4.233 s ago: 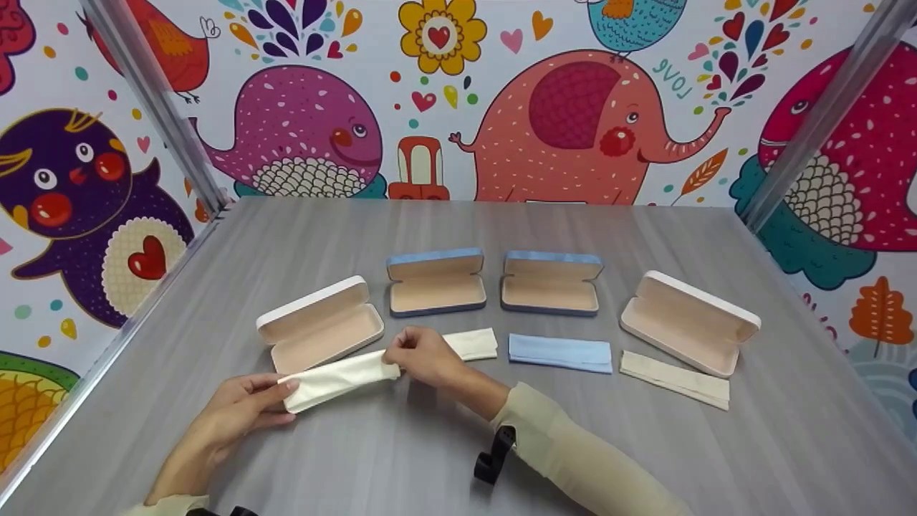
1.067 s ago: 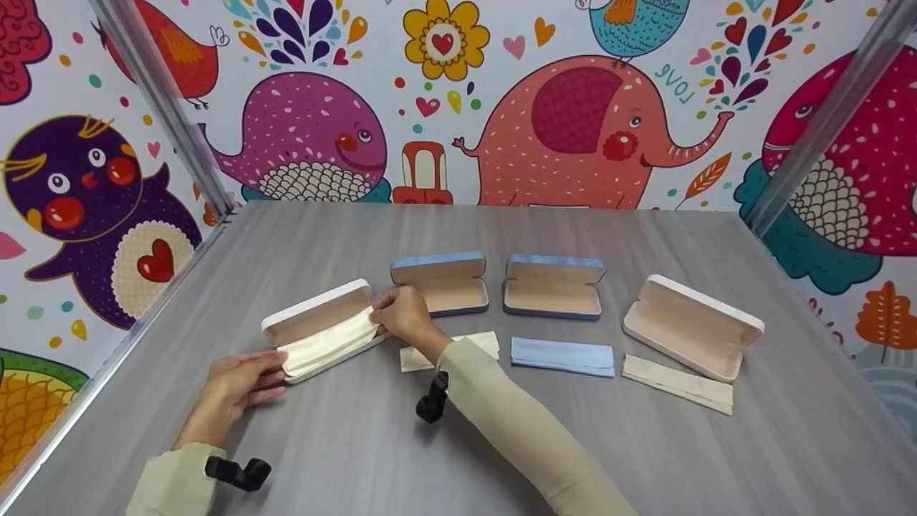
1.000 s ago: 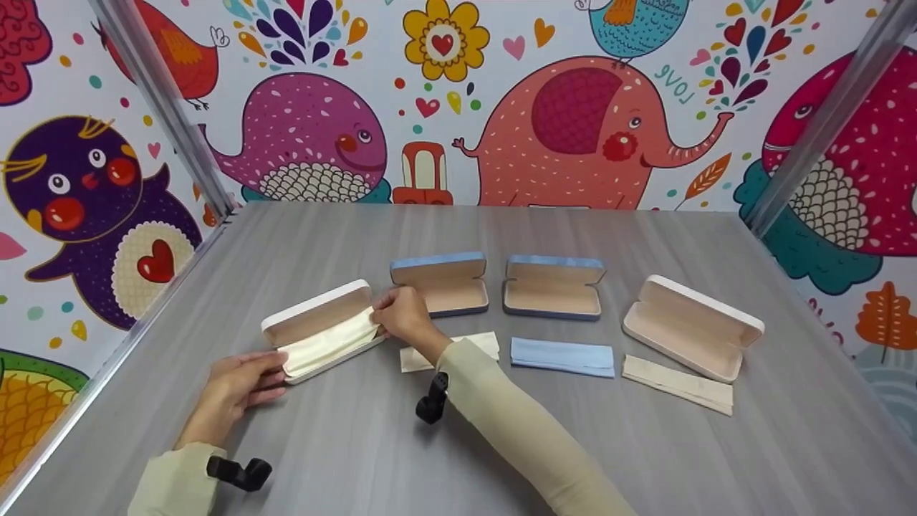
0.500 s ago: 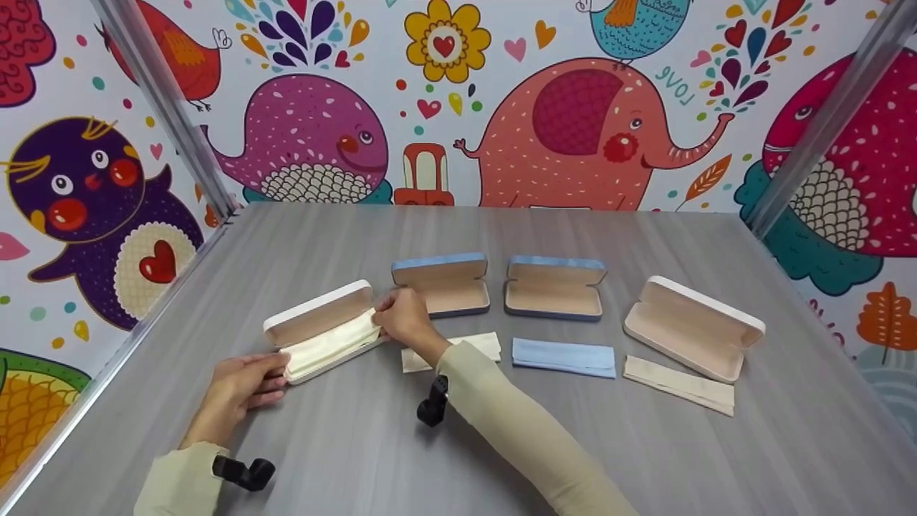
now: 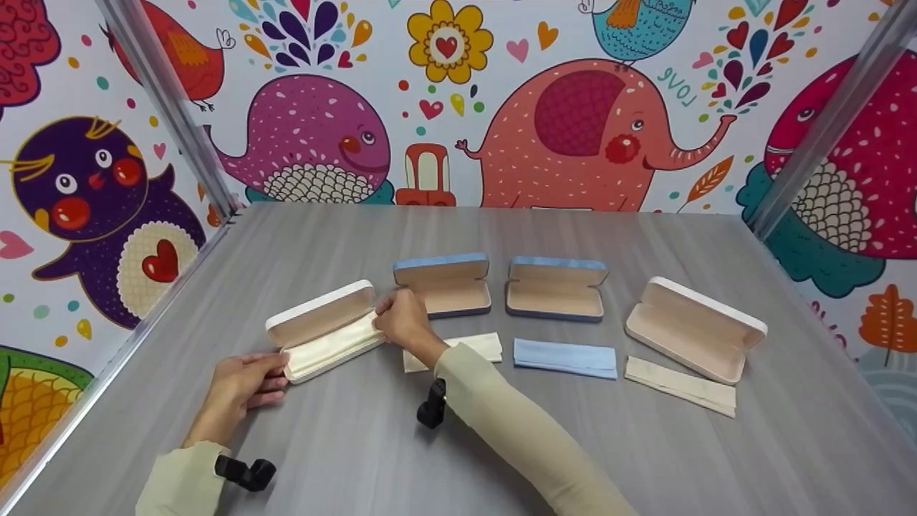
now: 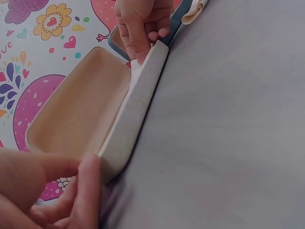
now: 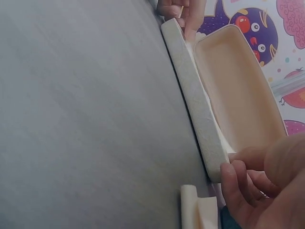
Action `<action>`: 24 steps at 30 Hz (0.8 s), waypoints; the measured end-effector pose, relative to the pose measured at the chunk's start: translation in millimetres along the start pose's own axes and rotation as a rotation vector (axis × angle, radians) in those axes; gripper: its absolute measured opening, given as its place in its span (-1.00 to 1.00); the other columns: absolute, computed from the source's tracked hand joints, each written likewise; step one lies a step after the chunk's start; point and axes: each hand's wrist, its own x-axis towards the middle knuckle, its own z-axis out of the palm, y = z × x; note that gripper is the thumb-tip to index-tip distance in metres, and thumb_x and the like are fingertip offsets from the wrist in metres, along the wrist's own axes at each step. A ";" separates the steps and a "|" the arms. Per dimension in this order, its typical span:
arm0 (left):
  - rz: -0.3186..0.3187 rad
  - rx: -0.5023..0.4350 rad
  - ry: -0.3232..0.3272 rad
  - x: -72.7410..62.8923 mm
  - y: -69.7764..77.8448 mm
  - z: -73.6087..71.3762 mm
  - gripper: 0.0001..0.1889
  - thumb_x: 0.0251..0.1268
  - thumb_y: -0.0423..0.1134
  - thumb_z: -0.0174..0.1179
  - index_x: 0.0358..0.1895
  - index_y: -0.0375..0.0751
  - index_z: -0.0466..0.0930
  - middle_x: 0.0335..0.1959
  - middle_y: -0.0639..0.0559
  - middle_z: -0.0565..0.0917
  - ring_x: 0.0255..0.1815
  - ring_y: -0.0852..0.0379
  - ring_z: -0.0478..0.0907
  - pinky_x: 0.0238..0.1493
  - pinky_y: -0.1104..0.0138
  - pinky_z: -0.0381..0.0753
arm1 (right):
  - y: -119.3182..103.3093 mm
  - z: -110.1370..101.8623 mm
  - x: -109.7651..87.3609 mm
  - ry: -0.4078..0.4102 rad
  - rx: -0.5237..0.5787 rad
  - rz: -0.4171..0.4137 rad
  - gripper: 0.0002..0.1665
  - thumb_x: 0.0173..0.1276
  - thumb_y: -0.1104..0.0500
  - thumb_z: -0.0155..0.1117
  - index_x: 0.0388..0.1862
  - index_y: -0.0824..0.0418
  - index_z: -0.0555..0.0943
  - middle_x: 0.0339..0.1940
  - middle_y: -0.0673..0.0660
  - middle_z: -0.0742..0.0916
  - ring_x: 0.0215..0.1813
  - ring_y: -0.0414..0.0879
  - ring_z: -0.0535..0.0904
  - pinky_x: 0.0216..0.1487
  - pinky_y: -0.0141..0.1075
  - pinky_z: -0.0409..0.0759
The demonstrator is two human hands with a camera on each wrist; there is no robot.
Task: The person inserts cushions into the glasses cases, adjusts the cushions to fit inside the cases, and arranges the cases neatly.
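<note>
A cream folded cleaning cloth (image 5: 333, 342) lies lengthwise in the base of the leftmost white glasses case (image 5: 319, 304), whose lid stands raised. My left hand (image 5: 243, 380) pinches the cloth's left end at the case's near corner. At the opposite end, my right hand (image 5: 405, 319) pinches the cloth between thumb and fingers, next to the case's right rim. Both wrist views show the case's outer wall (image 6: 136, 109) and fingertips tucked over its ends. Most of the cloth is hidden behind that wall (image 7: 193, 100) there.
Two blue glasses cases (image 5: 458, 295) (image 5: 555, 301) and another white case (image 5: 688, 333) stand with lids raised. In front lie a second cream cloth (image 5: 476, 347), a blue cloth (image 5: 564, 357) and a beige cloth (image 5: 679, 385). A printed wall (image 5: 444, 107) closes off the table's back.
Since the oldest frame, both hands have carried the cream cloth from in front of the left white case into its base. Over the last second the hands barely move.
</note>
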 end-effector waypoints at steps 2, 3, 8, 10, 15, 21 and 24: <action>-0.003 0.000 0.008 -0.1 0.0 -1.6 -0.66 0.43 -0.24 0.19 0.10 -0.44 0.47 -0.60 0.17 0.66 -0.61 0.31 0.64 -0.50 0.37 0.72 | 0.0 -0.7 -0.2 -0.001 -0.018 -0.003 -0.90 0.14 0.40 0.37 -0.48 0.24 0.70 -0.60 0.01 0.66 -0.77 -0.32 0.38 -0.76 -0.51 0.41; -0.003 -0.001 0.007 -0.3 0.2 -2.6 -0.61 0.46 -0.23 0.16 0.15 -0.46 0.42 -0.59 0.17 0.65 -0.60 0.31 0.65 -0.49 0.37 0.73 | 0.1 -1.5 -0.2 -0.001 -0.024 0.001 -0.90 0.15 0.39 0.35 -0.47 0.22 0.70 -0.59 0.01 0.67 -0.78 -0.31 0.38 -0.77 -0.50 0.39; 0.003 -0.009 -0.031 -1.9 1.1 -10.1 -0.57 0.59 -0.23 -0.12 0.30 -0.51 0.28 -0.54 0.19 0.65 -0.52 0.30 0.68 -0.41 0.35 0.75 | -0.6 -6.6 -0.6 0.001 -0.017 0.042 -0.90 0.26 0.31 0.31 -0.42 0.19 0.72 -0.56 0.00 0.68 -0.70 -0.27 0.43 -0.71 -0.48 0.38; 0.005 0.000 -0.052 -2.7 2.7 -12.8 -0.56 0.61 -0.22 -0.22 0.32 -0.52 0.25 -0.51 0.20 0.66 -0.49 0.29 0.69 -0.38 0.34 0.76 | -2.1 -8.7 -0.3 0.018 -0.026 0.052 -0.90 0.29 0.25 0.31 -0.40 0.17 0.73 -0.51 -0.02 0.69 -0.59 -0.26 0.46 -0.60 -0.48 0.40; -0.016 0.060 -0.116 -4.6 12.4 -15.5 -0.36 0.66 -0.03 -0.47 0.45 -0.56 0.09 -0.39 0.15 0.68 -0.38 0.22 0.71 -0.25 0.25 0.78 | -10.4 -15.0 3.2 0.027 0.022 0.111 -0.78 0.38 0.06 0.28 -0.20 0.17 0.74 -0.27 0.03 0.77 -0.31 -0.19 0.59 -0.32 -0.39 0.55; -0.081 0.044 -0.190 -5.8 25.7 -15.8 -0.12 0.55 0.24 -0.71 0.54 -0.53 -0.12 -0.25 -0.08 0.70 -0.26 0.08 0.71 -0.11 0.07 0.77 | -21.6 -25.0 11.0 -0.169 0.333 0.312 -0.23 0.38 -0.20 0.29 0.34 0.31 0.47 0.14 0.21 0.68 0.10 0.08 0.68 -0.01 -0.07 0.74; -0.100 0.041 -0.207 -5.8 29.5 -14.4 -0.08 0.53 0.29 -0.68 0.55 -0.52 -0.18 -0.02 -0.29 0.61 -0.22 0.03 0.70 -0.06 0.00 0.75 | -23.8 -29.7 14.0 -0.238 0.401 0.360 -0.13 0.34 -0.25 0.31 0.40 0.29 0.40 0.27 0.29 0.62 0.24 0.16 0.61 0.11 0.02 0.69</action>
